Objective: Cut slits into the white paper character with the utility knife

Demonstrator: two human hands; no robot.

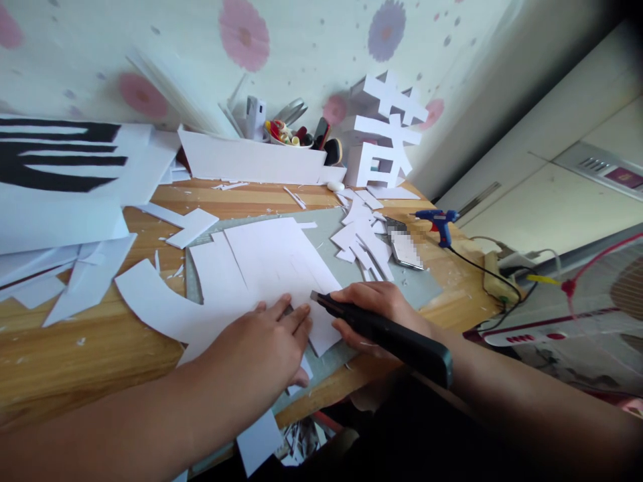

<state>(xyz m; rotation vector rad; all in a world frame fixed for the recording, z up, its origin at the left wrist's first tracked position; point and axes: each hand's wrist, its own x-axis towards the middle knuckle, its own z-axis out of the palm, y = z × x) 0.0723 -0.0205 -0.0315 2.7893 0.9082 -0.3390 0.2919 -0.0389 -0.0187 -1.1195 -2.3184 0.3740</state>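
Observation:
My right hand (374, 301) is wrapped round a black utility knife (402, 338). Its blade points left, just over a white foam board sheet (274, 251) with cut lines in it. My left hand (271, 338) lies on the sheet left of the blade, fingers stretched out, pressing down. A small dark edge shows between its fingers; I cannot make out what it is. Under the sheet is a grey-green cutting mat (424, 288). A curved white piece (155, 301) sits left of my left hand, its near part hidden by the wrist.
White offcuts (359, 234) are heaped on the mat beside a phone (406, 249). A blue glue gun (439, 222) stands at the right. At the back are a white three-dimensional character (384, 134) and a long white box (256, 157). Printed sheets (60, 181) lie left; a fan (597, 314) stands right.

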